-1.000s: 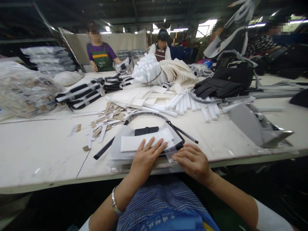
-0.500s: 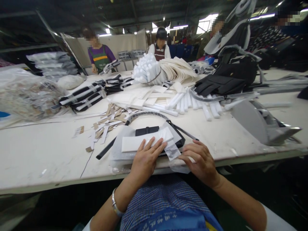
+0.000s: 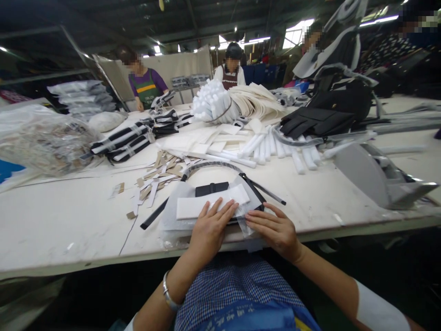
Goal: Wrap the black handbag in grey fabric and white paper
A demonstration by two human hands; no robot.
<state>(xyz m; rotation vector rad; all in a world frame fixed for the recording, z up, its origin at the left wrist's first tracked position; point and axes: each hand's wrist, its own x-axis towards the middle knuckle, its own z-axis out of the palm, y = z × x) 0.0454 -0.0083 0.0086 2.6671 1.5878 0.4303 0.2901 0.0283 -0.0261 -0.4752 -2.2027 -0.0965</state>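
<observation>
A black bag (image 3: 211, 188) with a wrapped curved handle (image 3: 210, 164) lies at the table's near edge, partly covered by a thin translucent sheet (image 3: 170, 214). On top rests a white foam strip (image 3: 193, 207). My left hand (image 3: 212, 225) lies flat on the foam strip's lower edge, fingers spread. Just right of it, my right hand (image 3: 275, 230) rests with outstretched fingers on the clear plastic (image 3: 245, 227) at the bag's right side. Black straps stick out on both sides of the bag.
Paper scraps (image 3: 151, 184) lie behind the bag to the left. White foam rolls (image 3: 262, 147), a bundle of white tubes (image 3: 212, 101) and black bags (image 3: 320, 117) stand farther back. A grey wrapped bag (image 3: 372, 177) is at right. Two people (image 3: 148, 87) (image 3: 230, 73) are across the table.
My right hand has moved left and flattened onto the plastic near the bag's right side. My left hand stays on the foam strip. The view has shifted slightly.
</observation>
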